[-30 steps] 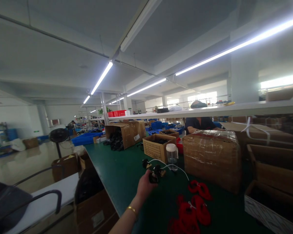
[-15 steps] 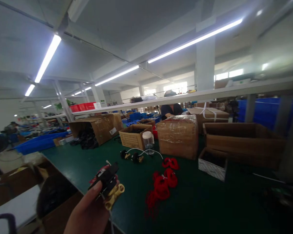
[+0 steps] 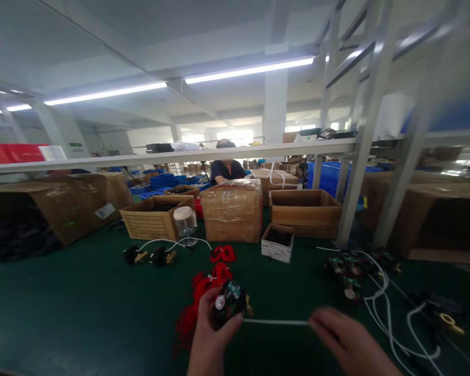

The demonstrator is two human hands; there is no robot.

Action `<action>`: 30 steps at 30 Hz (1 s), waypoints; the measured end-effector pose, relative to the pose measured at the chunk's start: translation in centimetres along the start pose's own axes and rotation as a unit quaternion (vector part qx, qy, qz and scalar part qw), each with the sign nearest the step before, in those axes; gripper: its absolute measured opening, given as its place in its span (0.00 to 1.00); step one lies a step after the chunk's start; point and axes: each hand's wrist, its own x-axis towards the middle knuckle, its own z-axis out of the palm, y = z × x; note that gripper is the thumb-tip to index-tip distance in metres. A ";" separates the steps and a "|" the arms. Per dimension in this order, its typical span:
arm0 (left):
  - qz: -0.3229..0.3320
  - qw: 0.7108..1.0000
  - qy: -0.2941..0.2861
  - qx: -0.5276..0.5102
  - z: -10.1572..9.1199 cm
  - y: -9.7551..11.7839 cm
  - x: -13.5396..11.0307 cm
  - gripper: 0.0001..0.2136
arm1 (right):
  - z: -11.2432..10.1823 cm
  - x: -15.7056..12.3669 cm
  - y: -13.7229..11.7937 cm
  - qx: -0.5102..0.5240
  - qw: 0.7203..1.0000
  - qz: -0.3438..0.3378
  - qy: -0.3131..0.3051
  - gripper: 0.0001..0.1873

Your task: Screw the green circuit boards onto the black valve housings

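My left hand [image 3: 215, 326] grips a small black device [image 3: 231, 302] with its circuit board showing and a brass fitting [image 3: 249, 305] on its right side. A white cable [image 3: 276, 322] runs level from the device to my right hand [image 3: 342, 334], whose fingers are closed on it; that hand is somewhat blurred. Just behind the left hand lie bundles of red wire [image 3: 196, 292]. Farther back, two black devices with brass fittings [image 3: 162, 256] rest on the green tabletop [image 3: 149, 313]. To the right, several similar devices [image 3: 350, 269] lie together with loops of white cable.
A small white box [image 3: 277, 250] of dark parts and a taped carton [image 3: 233, 214] stand at the back, near a clear jar [image 3: 186, 224] and open cartons [image 3: 305, 214]. A shelf [image 3: 203, 154] crosses above the bench; a metal post [image 3: 360, 141] rises at right. A person [image 3: 227, 169] sits beyond.
The view has swung right. The device has moved from the bench's left edge to in front of the red wire, its circuit board now showing. My right hand has appeared, holding the white cable.
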 end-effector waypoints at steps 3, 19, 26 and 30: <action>0.036 0.987 -0.054 0.148 2.8 -3.8 0.7 0.34 | -2.9 3.3 0.2 -0.307 0.941 0.016 0.140 0.11; 0.053 0.889 -0.108 0.443 2.8 -8.4 -0.4 0.39 | 0.9 8.2 4.6 -0.384 0.918 -0.089 0.039 0.15; 0.148 0.850 -0.135 0.488 1.6 -8.3 0.1 0.31 | 2.5 3.6 2.4 -0.161 0.985 -0.062 0.025 0.22; 0.147 0.864 -0.143 0.460 2.6 -8.7 0.0 0.30 | 3.4 2.5 2.0 -0.058 0.997 -0.049 -0.015 0.27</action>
